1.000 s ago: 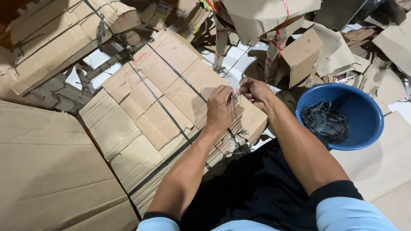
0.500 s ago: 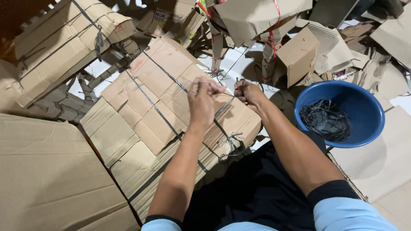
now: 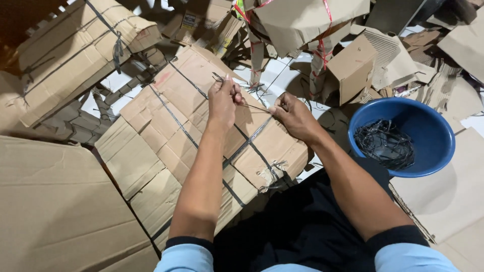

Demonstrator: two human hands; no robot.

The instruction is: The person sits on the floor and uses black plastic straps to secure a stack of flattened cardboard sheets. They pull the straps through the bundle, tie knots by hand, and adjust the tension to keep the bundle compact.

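We saw the left hand [image 3: 224, 100] and the right hand [image 3: 292, 117] above a tied bundle of flattened cardboard [image 3: 201, 136], which lay in front of the person. The fingers of both hands were closed on a thin dark string [image 3: 255, 107], stretched tight between them. A blue basin [image 3: 403, 136] with dark string scraps stood near the right arm.

Blue basin [image 3: 433, 146] crowds right; cardboard stacks [image 3: 75, 55] wall left; tiled floor gap [image 3: 282, 73] ahead.
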